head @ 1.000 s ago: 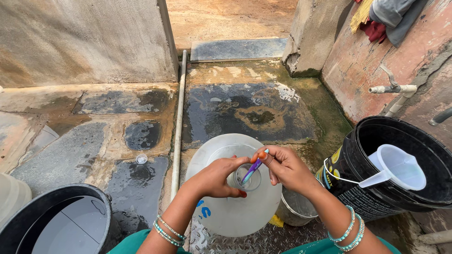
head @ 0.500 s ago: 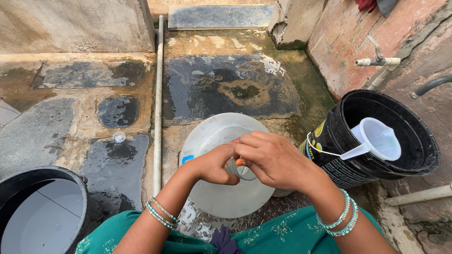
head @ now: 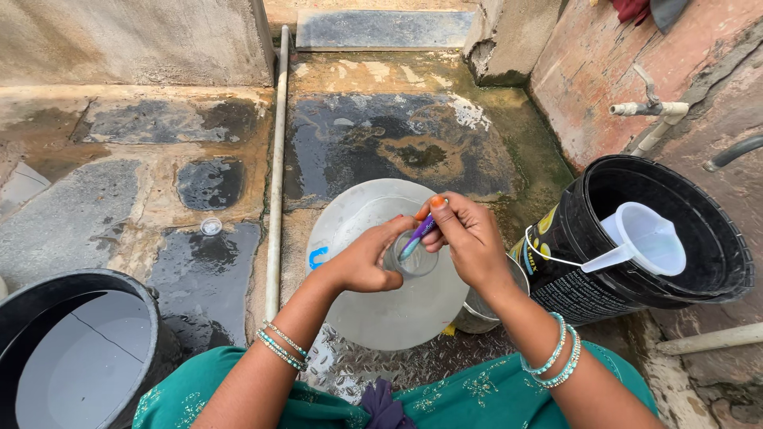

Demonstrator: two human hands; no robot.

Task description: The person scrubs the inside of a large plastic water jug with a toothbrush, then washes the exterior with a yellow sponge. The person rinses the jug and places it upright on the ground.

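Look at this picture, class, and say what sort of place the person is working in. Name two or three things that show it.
Probably an outdoor washing area in a yard. A tap sticks out of the rough wall, the stone floor is wet and stained, and black buckets stand beside the large water jar.

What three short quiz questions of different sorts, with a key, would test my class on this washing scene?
1. True or false: the right hand holds a purple brush at the mouth of the large clear bottle.
2. Which hand grips the bottle's neck?
3. The white jug sits in: A) the black bucket by the tap; B) the water-filled black bucket.

Key: 1 true; 2 the left hand; 3 A.
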